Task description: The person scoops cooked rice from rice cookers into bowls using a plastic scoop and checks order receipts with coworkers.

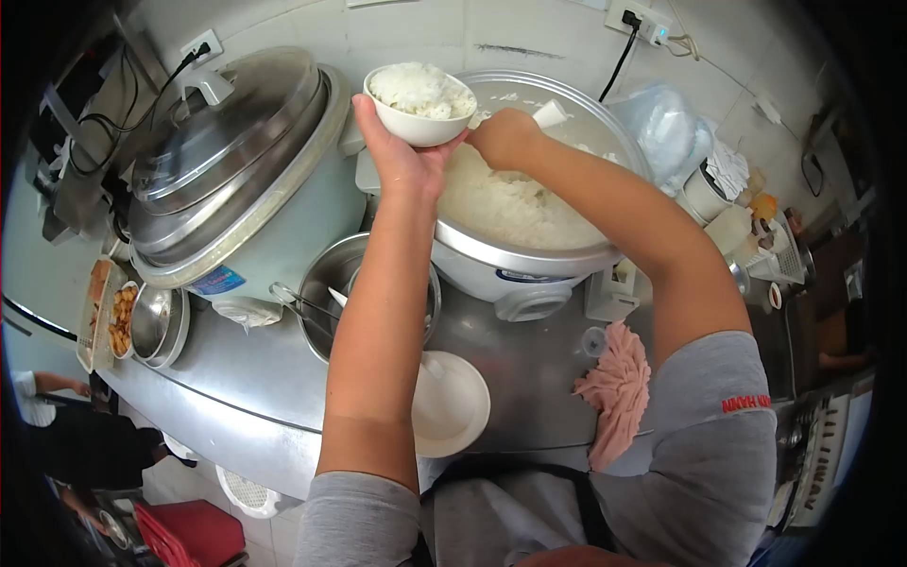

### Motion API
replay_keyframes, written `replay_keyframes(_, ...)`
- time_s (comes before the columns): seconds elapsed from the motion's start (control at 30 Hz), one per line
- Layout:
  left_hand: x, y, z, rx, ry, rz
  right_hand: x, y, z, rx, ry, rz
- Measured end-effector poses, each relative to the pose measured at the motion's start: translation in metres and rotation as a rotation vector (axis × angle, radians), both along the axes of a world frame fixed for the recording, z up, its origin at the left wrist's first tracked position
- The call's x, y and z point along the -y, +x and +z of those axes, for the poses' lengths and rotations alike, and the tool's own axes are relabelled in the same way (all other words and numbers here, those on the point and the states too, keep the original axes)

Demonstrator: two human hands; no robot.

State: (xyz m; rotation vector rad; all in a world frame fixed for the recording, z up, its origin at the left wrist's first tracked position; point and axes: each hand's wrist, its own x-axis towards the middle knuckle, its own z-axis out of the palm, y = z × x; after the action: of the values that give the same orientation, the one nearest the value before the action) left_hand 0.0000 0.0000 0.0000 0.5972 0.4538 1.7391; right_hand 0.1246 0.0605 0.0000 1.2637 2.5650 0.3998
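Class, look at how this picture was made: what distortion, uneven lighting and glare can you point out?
Head view: wide-angle bending curves the front edge of the steel counter; the corners fall to black, while the tiled wall is pale and well lit; glare streaks the metal cooker lid and whitens patches of the counter.

White rice in an off-white bowl here — and more white in the silver-rimmed cooker! Over on the grey steel counter, a dusty-pink cloth; the sleeve is heathered grey — red lettering across it! And a red chair, lower left.
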Motion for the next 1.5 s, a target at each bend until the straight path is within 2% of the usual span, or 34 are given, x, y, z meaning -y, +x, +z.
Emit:
replay_keyframes(0.1, 0.001, -0.001, 0.006, -0.037, -0.003, 0.009, 0.022, 0.0, -0.001, -0.118, -0.019, -0.041)
replay_keyframes(0.27, 0.004, 0.004, 0.005, -0.057, -0.024, -0.012, 0.06, 0.008, 0.001, -0.139, -0.132, -0.068)
replay_keyframes(0.37, 0.005, 0.005, 0.007, -0.056, -0.055, -0.021, 0.076, 0.017, 0.005, -0.232, -0.216, -0.198)
replay_keyframes(0.47, 0.004, 0.004, 0.006, -0.032, -0.049, -0.085, 0.068, 0.039, -0.025, -0.448, -0.162, -0.131)
replay_keyframes(0.57, 0.008, 0.003, 0.008, -0.016, -0.028, -0.121, 0.053, 0.057, -0.014, -0.595, -0.632, -0.301)
replay_keyframes(0.67, 0.004, 0.002, 0.005, 0.014, -0.056, -0.148, 0.062, 0.071, 0.029, -0.684, -0.575, -0.528)
replay_keyframes(0.73, 0.006, 0.002, 0.006, -0.022, -0.034, -0.153, 0.067, 0.079, 0.056, -0.776, -0.397, -0.583)
replay_keyframes(0.8, 0.007, 0.005, 0.006, -0.039, -0.027, -0.168, 0.06, 0.081, 0.07, -0.938, -0.358, -0.633)
replay_keyframes(0.93, 0.006, 0.004, 0.003, -0.056, -0.025, -0.206, 0.065, 0.047, 0.079, -1.137, -0.12, -0.569)
replay_keyframes(1.07, 0.0, 0.005, -0.002, -0.087, -0.038, -0.216, 0.074, -0.008, 0.044, -1.009, 0.282, -0.426)
replay_keyframes(1.17, 0.002, 0.004, -0.003, -0.022, 0.046, -0.246, 0.123, -0.043, 0.047, -0.794, 0.316, -0.535)
replay_keyframes(1.27, 0.009, 0.001, 0.002, 0.038, -0.008, -0.311, 0.12, -0.025, 0.043, -0.793, 0.376, -0.449)
replay_keyframes(1.37, 0.016, -0.001, 0.01, 0.111, -0.044, -0.364, 0.115, 0.011, 0.073, -0.928, 0.464, -0.361)
replay_keyframes(1.5, 0.017, -0.003, 0.01, 0.113, -0.035, -0.412, 0.14, 0.014, 0.088, -0.703, 0.514, -0.294)
